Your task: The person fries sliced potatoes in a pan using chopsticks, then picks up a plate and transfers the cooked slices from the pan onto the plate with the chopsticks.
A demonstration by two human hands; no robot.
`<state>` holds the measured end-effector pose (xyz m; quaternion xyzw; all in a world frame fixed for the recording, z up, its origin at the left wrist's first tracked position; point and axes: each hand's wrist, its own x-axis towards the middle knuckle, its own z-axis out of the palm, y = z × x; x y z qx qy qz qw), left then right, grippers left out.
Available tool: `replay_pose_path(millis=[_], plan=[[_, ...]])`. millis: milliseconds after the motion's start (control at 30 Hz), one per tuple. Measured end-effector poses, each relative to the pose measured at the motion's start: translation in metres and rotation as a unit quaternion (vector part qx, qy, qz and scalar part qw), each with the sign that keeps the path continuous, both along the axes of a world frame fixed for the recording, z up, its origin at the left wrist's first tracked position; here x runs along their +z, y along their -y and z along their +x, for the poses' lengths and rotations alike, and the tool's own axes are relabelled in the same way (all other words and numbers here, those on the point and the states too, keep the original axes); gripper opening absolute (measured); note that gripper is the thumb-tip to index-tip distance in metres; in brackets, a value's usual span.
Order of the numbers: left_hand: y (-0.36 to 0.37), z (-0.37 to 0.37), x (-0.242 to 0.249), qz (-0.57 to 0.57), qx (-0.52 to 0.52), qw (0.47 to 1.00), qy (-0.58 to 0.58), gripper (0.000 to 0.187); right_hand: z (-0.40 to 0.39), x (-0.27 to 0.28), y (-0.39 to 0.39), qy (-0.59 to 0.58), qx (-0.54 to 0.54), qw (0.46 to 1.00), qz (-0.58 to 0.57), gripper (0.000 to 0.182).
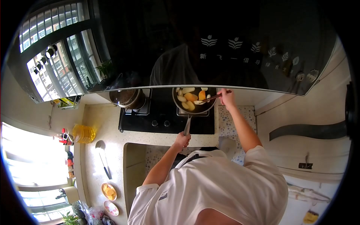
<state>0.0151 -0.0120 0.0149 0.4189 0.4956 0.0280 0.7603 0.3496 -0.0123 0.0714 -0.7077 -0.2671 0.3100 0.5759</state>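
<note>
My left hand [182, 140] is wrapped round the handle [188, 125] of a frying pan [192, 111], which sits on the right burner of the black gas stove [141, 125]. Pale and orange-yellow slices of food [191, 97] lie spread in the pan. At the pan's right rim, my right hand [227, 99] grips a pair of dark chopsticks [215, 96]. Their tips reach in among the slices, close to a pale piece. The range hood's lower edge hides the far part of the pan.
A lidded pot [129, 99] stands on the left burner. The dark range hood [180, 48] hangs over the stove. Along the left counter are an oil jug [83, 134], a ladle [103, 159], a plate of yellow pieces [109, 191] and a patterned dish [111, 208].
</note>
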Motion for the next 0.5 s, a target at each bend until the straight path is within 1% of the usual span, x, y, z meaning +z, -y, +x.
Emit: replay_pose_path(millis=[67, 200, 300, 400, 433, 500], plan=[[0.001, 0.0, 0.001, 0.002, -0.001, 1.0, -0.001, 0.011, 0.017, -0.009, -0.004, -0.111, -0.086, 0.99, 0.001, 0.047], [0.0, 0.0, -0.007, -0.003, -0.002, 1.0, 0.01, 0.013, 0.021, -0.016, 0.002, -0.142, -0.116, 0.983, -0.019, 0.047], [-0.002, 0.0, -0.012, -0.004, 0.001, 1.0, 0.019, 0.01, 0.019, -0.015, 0.007, -0.145, -0.078, 0.986, -0.009, 0.049], [-0.003, -0.001, -0.012, -0.009, -0.005, 1.0, 0.024, 0.01, 0.007, -0.007, 0.017, -0.044, 0.022, 0.999, 0.01, 0.043], [-0.004, -0.001, -0.011, -0.004, -0.009, 1.0, 0.021, 0.011, 0.0, -0.007, 0.018, -0.006, 0.04, 0.999, -0.012, 0.045], [-0.003, -0.002, -0.011, 0.005, -0.016, 1.0, 0.016, 0.014, -0.016, -0.002, 0.025, 0.12, 0.119, 0.986, 0.004, 0.041]])
